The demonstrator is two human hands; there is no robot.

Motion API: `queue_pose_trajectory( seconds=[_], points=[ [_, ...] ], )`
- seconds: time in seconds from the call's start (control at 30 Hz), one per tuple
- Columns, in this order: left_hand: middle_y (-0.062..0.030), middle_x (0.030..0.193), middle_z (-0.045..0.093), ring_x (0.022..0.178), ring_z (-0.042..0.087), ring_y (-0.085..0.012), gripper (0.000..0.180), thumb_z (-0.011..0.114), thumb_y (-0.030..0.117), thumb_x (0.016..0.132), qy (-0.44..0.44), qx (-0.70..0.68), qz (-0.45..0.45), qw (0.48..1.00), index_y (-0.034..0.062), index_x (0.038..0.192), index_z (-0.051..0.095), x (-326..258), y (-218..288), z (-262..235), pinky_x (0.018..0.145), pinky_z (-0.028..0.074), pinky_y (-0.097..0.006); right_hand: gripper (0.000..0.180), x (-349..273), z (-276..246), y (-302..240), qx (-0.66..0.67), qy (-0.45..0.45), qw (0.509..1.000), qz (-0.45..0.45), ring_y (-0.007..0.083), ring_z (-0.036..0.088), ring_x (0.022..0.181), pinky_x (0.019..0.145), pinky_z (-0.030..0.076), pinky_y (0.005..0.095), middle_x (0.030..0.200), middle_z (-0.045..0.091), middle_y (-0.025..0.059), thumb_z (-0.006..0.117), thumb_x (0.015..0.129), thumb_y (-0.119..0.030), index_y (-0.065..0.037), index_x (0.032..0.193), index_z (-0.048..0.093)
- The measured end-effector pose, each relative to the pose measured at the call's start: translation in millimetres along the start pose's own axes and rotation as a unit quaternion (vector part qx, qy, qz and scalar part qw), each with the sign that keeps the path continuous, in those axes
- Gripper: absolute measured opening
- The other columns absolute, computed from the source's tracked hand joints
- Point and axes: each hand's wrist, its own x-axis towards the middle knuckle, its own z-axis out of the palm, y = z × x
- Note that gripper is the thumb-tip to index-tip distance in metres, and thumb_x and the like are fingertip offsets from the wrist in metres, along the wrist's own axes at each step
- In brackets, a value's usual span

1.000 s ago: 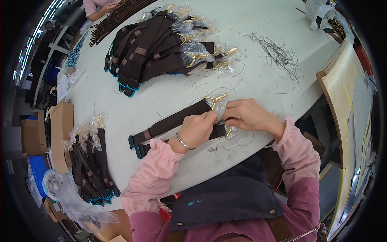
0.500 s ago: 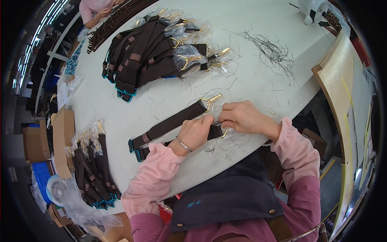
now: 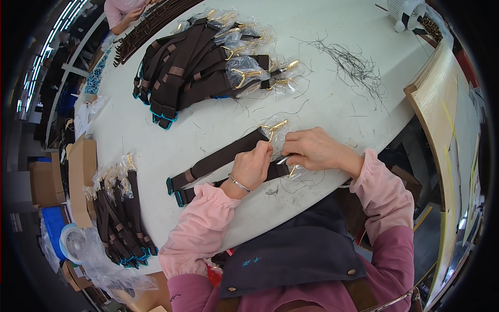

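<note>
Matt woven strap (image 3: 218, 158), shiny gold-metal clasp (image 3: 274, 126) (glossy plastic-wrapped).

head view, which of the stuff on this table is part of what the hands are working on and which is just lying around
In hand:
- left hand
- right hand
- two brown straps with gold clasps
- clear plastic wrap on the clasp ends

Lying about:
- big pile of wrapped straps
- small strap pile
- loose dark threads
- white fan
- cardboard box
</note>
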Motion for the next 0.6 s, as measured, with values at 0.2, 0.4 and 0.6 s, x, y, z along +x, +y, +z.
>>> queue_pose_trajectory(
  seconds=[0.2, 0.4, 0.6],
  points=[
    [-0.0135, 0.064, 0.059, 0.056, 0.06, -0.0308, 0.01, 0.053, 0.002, 0.083, -0.008, -0.002, -0.02, 1.0, 0.0025, 0.09, 0.047, -1.6, 1.0, -0.5, 0.048, 0.047, -0.037, 0.019, 0.3, 1.0, 0.7, 0.014, -0.007, 1.0, -0.004, 0.0253, 0.057, 0.076, 0.06, 0.043, 0.0372, 0.081, 0.056, 0.0047, 0.066, 0.075, -0.022, -0.008, 0.086, 0.06],
    [-0.0138, 0.066, 0.06, 0.06, 0.061, -0.0313, 0.011, 0.053, 0.0, 0.083, -0.019, -0.012, -0.035, 0.999, 0.0022, 0.092, 0.048, -2.6, 1.0, -0.8, 0.052, 0.048, -0.035, 0.017, 4.5, 4.3, 0.5, 0.02, -0.026, 0.999, 0.017, 0.0261, 0.058, 0.078, 0.066, 0.044, 0.0392, 0.083, 0.056, 0.005, 0.063, 0.077, -0.022, -0.007, 0.084, 0.058],
    [-0.014, 0.066, 0.059, 0.06, 0.061, -0.0317, 0.01, 0.053, 0.001, 0.083, -0.019, -0.015, -0.046, 0.999, 0.0028, 0.092, 0.048, -1.3, 2.2, -0.8, 0.051, 0.047, -0.036, 0.015, -3.5, 14.9, 0.3, -0.038, 0.109, 0.993, -0.014, 0.0241, 0.058, 0.072, 0.059, 0.045, 0.0356, 0.078, 0.053, 0.0053, 0.063, 0.077, -0.02, -0.007, 0.083, 0.057]
  ],
)
